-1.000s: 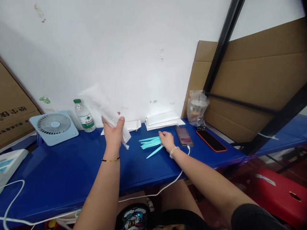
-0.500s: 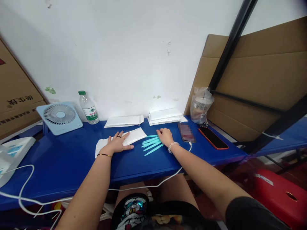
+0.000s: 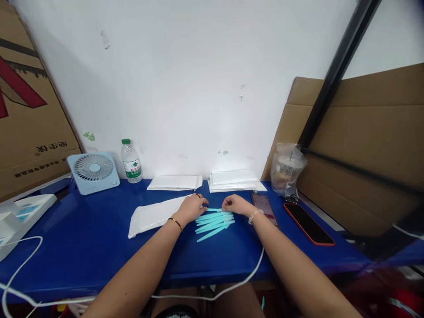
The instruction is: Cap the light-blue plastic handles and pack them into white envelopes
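Several slim, tapered turquoise plastic sticks [image 3: 214, 224] with paler right ends lie fanned on the blue table; their exact kind is too small to make out. At the top of the fan, one stick spans between my hands. My right hand [image 3: 237, 205] pinches its right end with thumb and bent fingers. My left hand [image 3: 192, 208] closes at its left end, fingertips partly hidden. Beneath and behind the left wrist lies a flat white packet [image 3: 150, 216], its right end covered by that hand.
Along the wall are a white packet [image 3: 174, 182] and a stack of white packets [image 3: 233, 178]. A bottle [image 3: 131, 163] and blue fan [image 3: 94, 172] stand left. Right are a phone [image 3: 265, 208], an orange-edged phone [image 3: 308, 225] and a bagged cup [image 3: 286, 170]. A white cable [image 3: 255, 269] crosses the front edge.
My left hand has left its flat spread on the white packet and moved right to the top stick. My right hand has shifted to that stick's right end. The view has tilted up.
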{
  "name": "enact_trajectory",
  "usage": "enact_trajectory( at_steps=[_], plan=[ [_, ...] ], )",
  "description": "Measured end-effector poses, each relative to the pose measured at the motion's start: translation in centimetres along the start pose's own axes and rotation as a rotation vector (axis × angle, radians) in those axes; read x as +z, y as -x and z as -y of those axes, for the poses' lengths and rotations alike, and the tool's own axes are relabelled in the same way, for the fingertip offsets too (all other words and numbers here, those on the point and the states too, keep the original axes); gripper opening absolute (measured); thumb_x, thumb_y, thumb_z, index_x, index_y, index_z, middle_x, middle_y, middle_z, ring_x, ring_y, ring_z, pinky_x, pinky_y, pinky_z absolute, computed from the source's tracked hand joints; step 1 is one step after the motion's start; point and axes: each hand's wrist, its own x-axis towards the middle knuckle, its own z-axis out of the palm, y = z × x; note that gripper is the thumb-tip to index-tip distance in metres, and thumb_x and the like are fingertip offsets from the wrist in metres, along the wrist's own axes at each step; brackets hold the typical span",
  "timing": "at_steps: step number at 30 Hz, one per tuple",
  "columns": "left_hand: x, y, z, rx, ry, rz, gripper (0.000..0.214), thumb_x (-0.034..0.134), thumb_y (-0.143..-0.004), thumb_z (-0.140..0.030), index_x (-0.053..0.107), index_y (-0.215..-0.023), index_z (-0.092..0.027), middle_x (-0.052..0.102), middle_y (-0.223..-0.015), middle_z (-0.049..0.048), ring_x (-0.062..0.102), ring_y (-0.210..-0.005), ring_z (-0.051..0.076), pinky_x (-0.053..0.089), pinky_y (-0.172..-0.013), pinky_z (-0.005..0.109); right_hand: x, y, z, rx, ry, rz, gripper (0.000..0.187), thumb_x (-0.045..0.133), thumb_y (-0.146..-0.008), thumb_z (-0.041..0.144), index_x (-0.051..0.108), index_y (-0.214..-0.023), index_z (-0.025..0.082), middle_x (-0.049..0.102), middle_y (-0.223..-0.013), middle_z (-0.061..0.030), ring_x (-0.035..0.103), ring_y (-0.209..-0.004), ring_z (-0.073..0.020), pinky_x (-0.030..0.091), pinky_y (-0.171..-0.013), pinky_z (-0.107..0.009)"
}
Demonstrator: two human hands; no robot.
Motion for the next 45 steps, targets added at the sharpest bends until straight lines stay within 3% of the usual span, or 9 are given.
enact_trajectory(
  at_steps=[5,9,15,20,26,31,37,42,45],
  plan=[
    [-0.2,-0.1,2.9,-0.086,0.038,0.063,0.014,0.06,-0.074,-0.034,0.065,-0.083,-0.025,0.063,-0.087,0.0011,0.057,-0.085,0.019,0.041,-0.072,0.027,0.2,-0.7,-0.5,-0.028,-0.027,0.045,0.012,0.057,-0.067,0.017,0.067,-0.074,0.014,0.065,-0.065,-0.002,0.055,-0.058,-0.0117,0.041,-0.053,-0.02],
    [-1.0,0.2,4.1,-0.07,0.157,0.109,0.02,0.061,-0.072,-0.038,0.065,-0.089,-0.027,0.063,-0.09,-0.0001,0.056,-0.086,0.017,0.04,-0.07,0.025,0.6,-0.8,-0.7,-0.073,-0.006,-0.014,0.011,0.058,-0.07,0.021,0.065,-0.077,0.015,0.061,-0.069,-0.0015,0.054,-0.061,-0.0117,0.041,-0.054,-0.02],
    [-0.1,-0.5,2.9,-0.042,0.103,0.099,0.019,0.052,-0.079,-0.036,0.065,-0.074,-0.023,0.066,-0.076,0.0003,0.056,-0.079,0.018,0.037,-0.069,0.026,0.6,-0.5,-0.2,-0.163,0.085,-0.027,0.01,0.059,-0.074,0.025,0.063,-0.077,0.017,0.057,-0.081,-0.0028,0.052,-0.066,-0.0122,0.041,-0.058,-0.022],
    [0.5,-0.7,3.5,-0.068,0.122,0.122,0.019,0.052,-0.079,-0.035,0.065,-0.073,-0.022,0.067,-0.08,-0.0005,0.057,-0.078,0.016,0.037,-0.067,0.025,-0.7,-0.3,-0.7,-0.118,0.069,0.032,0.016,0.059,-0.076,0.031,0.063,-0.077,0.016,0.059,-0.076,-0.0025,0.053,-0.065,-0.0135,0.04,-0.057,-0.023],
    [0.4,-0.8,4.3,-0.125,0.13,0.118,0.019,0.05,-0.079,-0.034,0.064,-0.074,-0.022,0.066,-0.076,-0.0004,0.057,-0.073,0.015,0.036,-0.062,0.024,-2.2,0.0,-2.4,-0.03,0.009,-0.024,0.016,0.061,-0.074,0.03,0.065,-0.076,0.015,0.064,-0.073,-0.0035,0.055,-0.066,-0.0148,0.041,-0.059,-0.024],
    [0.0,-0.5,2.9,-0.066,0.197,0.002,0.021,0.054,-0.078,-0.04,0.064,-0.083,-0.022,0.063,-0.082,0.0012,0.056,-0.08,0.017,0.038,-0.065,0.024,-2.3,0.4,-1.7,-0.073,-0.012,-0.052,0.017,0.063,-0.072,0.031,0.065,-0.078,0.015,0.063,-0.074,-0.0029,0.055,-0.067,-0.0145,0.042,-0.059,-0.024],
    [0.1,0.1,0.9,0.048,0.282,0.151,0.029,0.058,-0.073,-0.048,0.065,-0.082,-0.022,0.063,-0.081,0.0004,0.056,-0.071,0.014,0.037,-0.059,0.022,-1.7,1.1,-0.2,-0.135,-0.02,0.117,0.02,0.069,-0.066,0.034,0.066,-0.074,0.016,0.062,-0.072,-0.0016,0.053,-0.063,-0.013,0.04,-0.056,-0.022],
    [0.4,0.0,0.6,-0.006,0.272,0.215,0.02,0.054,-0.077,-0.038,0.064,-0.077,-0.021,0.063,-0.071,-0.0005,0.054,-0.062,0.013,0.034,-0.052,0.021,-1.3,1.3,-0.1,-0.128,0.0,0.144,0.019,0.067,-0.067,0.033,0.066,-0.075,0.015,0.062,-0.069,-0.001,0.053,-0.062,-0.0128,0.039,-0.055,-0.022],
    [0.0,-0.2,1.3,-0.023,0.281,0.184,0.02,0.053,-0.078,-0.036,0.065,-0.078,-0.02,0.064,-0.071,-0.0002,0.056,-0.063,0.013,0.034,-0.053,0.022,-1.7,1.3,-0.5,-0.128,-0.015,0.105,0.02,0.064,-0.071,0.034,0.064,-0.076,0.015,0.062,-0.072,-0.0019,0.054,-0.065,-0.0136,0.041,-0.058,-0.023]
  ],
)
